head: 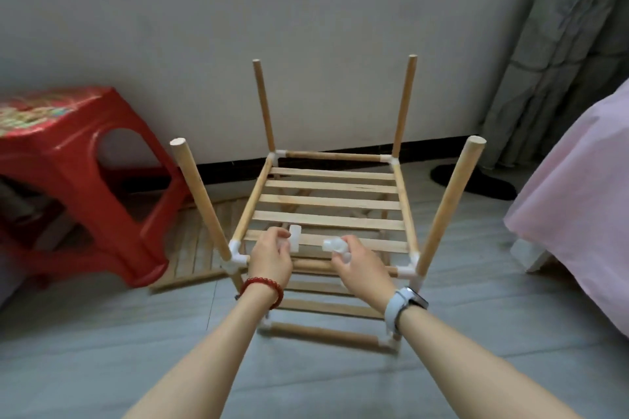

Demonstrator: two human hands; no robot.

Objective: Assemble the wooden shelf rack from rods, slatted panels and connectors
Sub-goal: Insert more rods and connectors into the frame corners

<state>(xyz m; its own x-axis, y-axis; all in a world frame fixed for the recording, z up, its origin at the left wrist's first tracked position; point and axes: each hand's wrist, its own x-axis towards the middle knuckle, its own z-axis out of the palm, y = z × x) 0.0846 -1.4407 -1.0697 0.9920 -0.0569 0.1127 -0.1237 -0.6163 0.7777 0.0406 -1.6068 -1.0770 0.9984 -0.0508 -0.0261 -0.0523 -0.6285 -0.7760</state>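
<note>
While over rack [328, 211], left hand [270, 260] pinching white connector [294, 237], right hand [360, 267] gripping another connector [332, 244] (red stool [85, 173] at 9 o'clock).

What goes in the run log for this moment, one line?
left hand holds white connector | right hand holds white connector | rack: four upright rods uncapped | spare panel on floor

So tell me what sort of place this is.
Probably a bedroom at home: a bed with pink bedding at the right, a grey curtain hanging to the floor, and a red plastic stool on the tiled floor.
</note>
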